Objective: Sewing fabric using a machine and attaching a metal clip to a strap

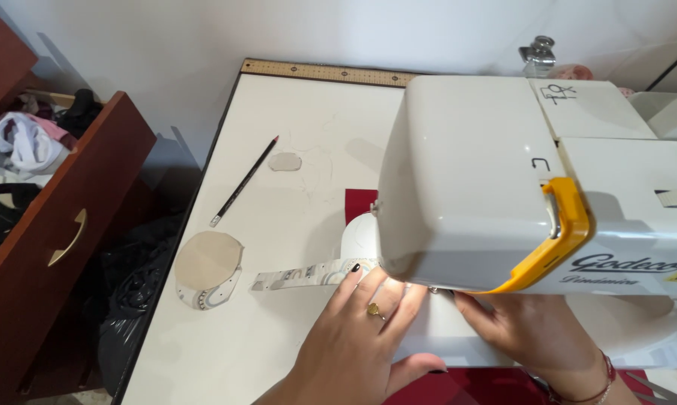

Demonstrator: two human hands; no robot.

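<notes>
My left hand, with a gold ring and dark nails, lies flat with fingers spread on a patterned white fabric strip just left of the sewing machine's needle area. My right hand rests on the fabric under the white sewing machine with a yellow trim; its fingertips are hidden beneath the machine head. The strip runs from the left toward the needle, which is hidden.
A round beige cut-out on patterned fabric, a pencil and a small oval piece lie on the white table. A wooden ruler lines the far edge. An open wooden drawer with clothes stands left. Red fabric lies under the machine.
</notes>
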